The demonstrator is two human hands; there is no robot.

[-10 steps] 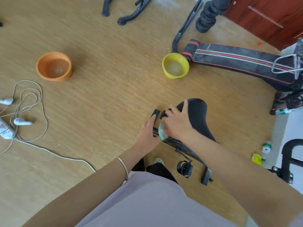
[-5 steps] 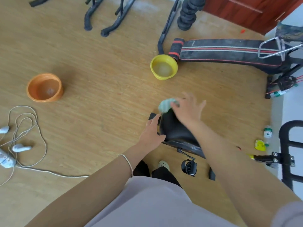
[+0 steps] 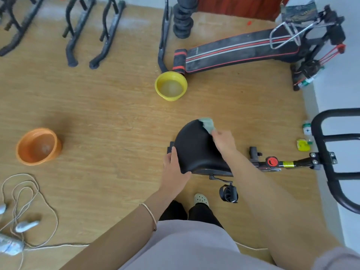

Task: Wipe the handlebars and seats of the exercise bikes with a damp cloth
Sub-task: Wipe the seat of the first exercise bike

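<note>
seat wipe | my left hand (image 3: 174, 172) grips the seat (image 3: 194, 151) at its near edge | my right hand (image 3: 224, 141) holds the cloth (image 3: 207, 124), just swept from beside my left to the far rim | top likely covered

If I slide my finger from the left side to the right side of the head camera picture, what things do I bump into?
Orange bowl → left hand → black seat → right hand holding the cloth → red knob → black handlebar.
</note>
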